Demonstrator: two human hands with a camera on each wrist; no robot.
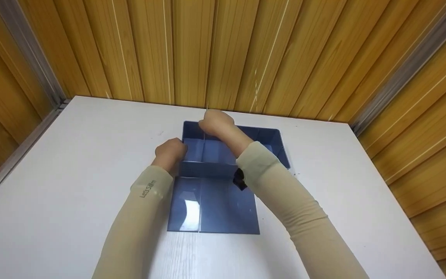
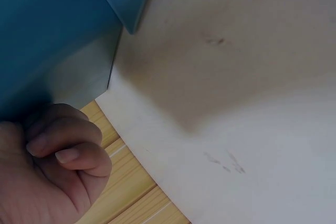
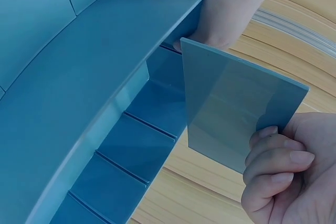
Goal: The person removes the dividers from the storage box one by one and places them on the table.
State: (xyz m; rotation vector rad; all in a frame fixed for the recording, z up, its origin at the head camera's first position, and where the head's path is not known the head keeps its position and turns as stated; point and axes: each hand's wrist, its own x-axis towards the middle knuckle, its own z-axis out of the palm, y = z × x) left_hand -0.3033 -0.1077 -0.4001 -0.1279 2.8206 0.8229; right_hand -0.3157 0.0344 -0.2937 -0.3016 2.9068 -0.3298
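A blue open box (image 1: 219, 169) with slotted inner walls stands on the white table. My left hand (image 1: 170, 151) grips its left end wall, fingers curled over the edge; in the right wrist view this hand (image 3: 215, 19) shows at the box's far end. Over the back left part of the box is my right hand (image 1: 218, 123). It pinches a thin, see-through blue divider panel (image 3: 231, 103) by one corner, fingers folded against it. The panel stands upright beside the box opening in the right wrist view. Two flat blue panels (image 1: 184, 193) (image 1: 229, 205) lie side by side before the box.
The white table (image 1: 91, 162) reaches back to a wood-patterned corrugated wall (image 1: 192, 50), with similar walls at both sides. A black device (image 1: 239, 179) is on the underside of my right wrist.
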